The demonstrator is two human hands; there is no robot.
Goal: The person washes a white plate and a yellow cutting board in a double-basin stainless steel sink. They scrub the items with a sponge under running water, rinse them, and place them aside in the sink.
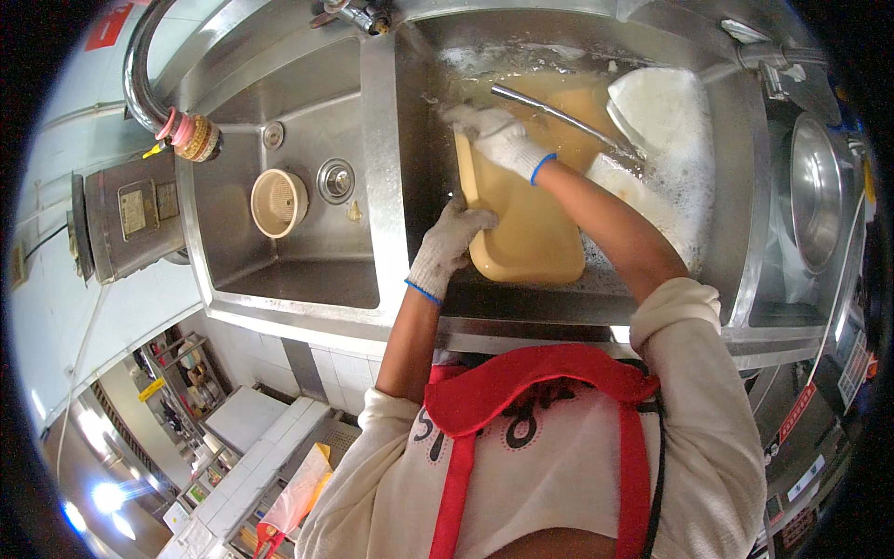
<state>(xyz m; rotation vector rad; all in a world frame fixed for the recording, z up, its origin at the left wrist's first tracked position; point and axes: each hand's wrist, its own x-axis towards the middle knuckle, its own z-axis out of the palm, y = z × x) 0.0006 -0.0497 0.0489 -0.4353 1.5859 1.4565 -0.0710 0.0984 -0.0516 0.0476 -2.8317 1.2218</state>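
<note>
A tan plastic tub [524,234] lies partly in cloudy water in the large steel sink basin [730,175]. My left hand [450,241], in a white knit glove with a blue cuff, grips the tub's left edge near its rounded front end. Farther back, my right hand [492,136], gloved the same way, rests on the tub's far left part. Its fingers are blurred, so whether it holds something small is hidden. Just beyond my right hand, a metal rod [552,112] slants into the water. White dishes [660,108] lie among suds on the right.
The left basin [286,279] holds a beige strainer cup [279,202] beside a drain [336,180]. A curved faucet [143,70] hangs over that basin's left side. Another tap [356,14] stands behind the divider [387,168]. At right is a metal bowl [816,192].
</note>
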